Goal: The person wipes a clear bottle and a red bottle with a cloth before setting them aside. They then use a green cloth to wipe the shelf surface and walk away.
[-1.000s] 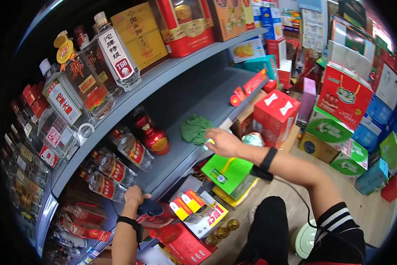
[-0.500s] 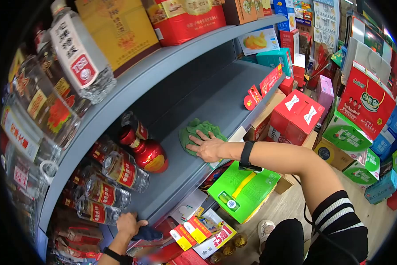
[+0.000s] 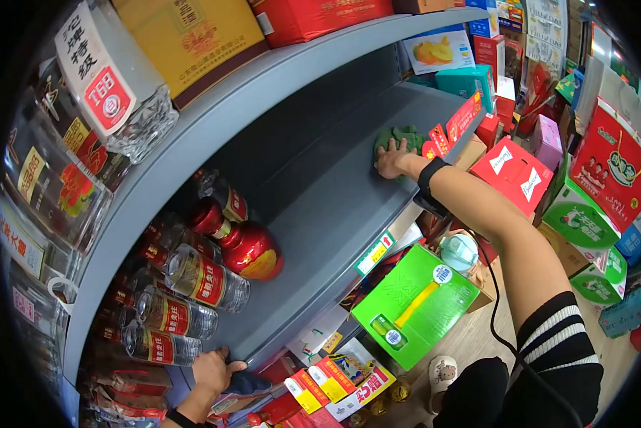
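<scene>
My right hand (image 3: 392, 160) presses down on a crumpled green cloth (image 3: 404, 138) on the grey shelf (image 3: 320, 221), close to the red price cards at its far right part. Down at the shelf's front left corner, my left hand (image 3: 213, 372) is closed, with its thumb sticking out. A dark blue cloth (image 3: 248, 384) hangs at that hand; the fingers' grip on it is partly hidden. Behind the left hand stand clear bottles (image 3: 205, 280) with red labels, and a round red bottle (image 3: 253, 251) beside them.
An upper shelf (image 3: 221, 78) overhangs on the left, carrying large glass bottles (image 3: 114, 78) and gift boxes (image 3: 192, 39). Below the front edge sit a green box (image 3: 414, 303) and a red carton (image 3: 513, 175). More boxes (image 3: 584, 207) are stacked along the right. A black cable (image 3: 502, 307) hangs by my right arm.
My right hand has slid the green cloth along the shelf, away and to the right, up to the red price cards. My left hand stays at the front corner. The view has shifted slightly.
</scene>
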`<state>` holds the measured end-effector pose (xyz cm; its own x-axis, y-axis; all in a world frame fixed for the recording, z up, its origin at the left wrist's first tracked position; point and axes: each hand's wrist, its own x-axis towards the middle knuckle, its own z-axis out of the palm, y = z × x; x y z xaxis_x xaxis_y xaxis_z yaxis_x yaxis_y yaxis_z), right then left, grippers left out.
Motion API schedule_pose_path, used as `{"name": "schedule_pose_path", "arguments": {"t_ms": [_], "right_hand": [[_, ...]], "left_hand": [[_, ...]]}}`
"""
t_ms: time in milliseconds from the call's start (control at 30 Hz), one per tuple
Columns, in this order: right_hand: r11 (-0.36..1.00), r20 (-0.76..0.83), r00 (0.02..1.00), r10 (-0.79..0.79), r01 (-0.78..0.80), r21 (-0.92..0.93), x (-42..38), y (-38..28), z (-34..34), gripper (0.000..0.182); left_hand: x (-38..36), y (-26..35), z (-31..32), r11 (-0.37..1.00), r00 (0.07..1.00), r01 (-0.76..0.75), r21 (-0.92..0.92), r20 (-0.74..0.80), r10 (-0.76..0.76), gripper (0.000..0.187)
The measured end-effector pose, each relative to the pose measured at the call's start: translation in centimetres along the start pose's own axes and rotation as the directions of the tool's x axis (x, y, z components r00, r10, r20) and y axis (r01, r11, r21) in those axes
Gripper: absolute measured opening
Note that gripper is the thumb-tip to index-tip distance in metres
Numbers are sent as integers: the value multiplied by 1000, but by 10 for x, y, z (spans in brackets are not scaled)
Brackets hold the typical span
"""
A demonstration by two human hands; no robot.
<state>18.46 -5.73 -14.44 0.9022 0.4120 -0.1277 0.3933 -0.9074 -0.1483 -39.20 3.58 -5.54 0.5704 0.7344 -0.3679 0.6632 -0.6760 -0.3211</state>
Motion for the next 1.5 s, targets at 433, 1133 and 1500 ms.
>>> {"name": "schedule_pose_path", "arguments": {"t_ms": [433,1133,1500], "right_hand": [[406,482,312,-819,908,101,-182,-81,-46,46],[592,-103,585,-805,778,-209,49,-111,-16,52],[631,278,778,-564,623,-463,142,-40,-7,36]], "left_hand": [[-1,-3,8,1000,1000,-14,-1,-21,14,69],[6,-7,12,996,998,-35,79,52,31,76],[4,-13,24,997,994,-75,33,-78,78,71]]}}
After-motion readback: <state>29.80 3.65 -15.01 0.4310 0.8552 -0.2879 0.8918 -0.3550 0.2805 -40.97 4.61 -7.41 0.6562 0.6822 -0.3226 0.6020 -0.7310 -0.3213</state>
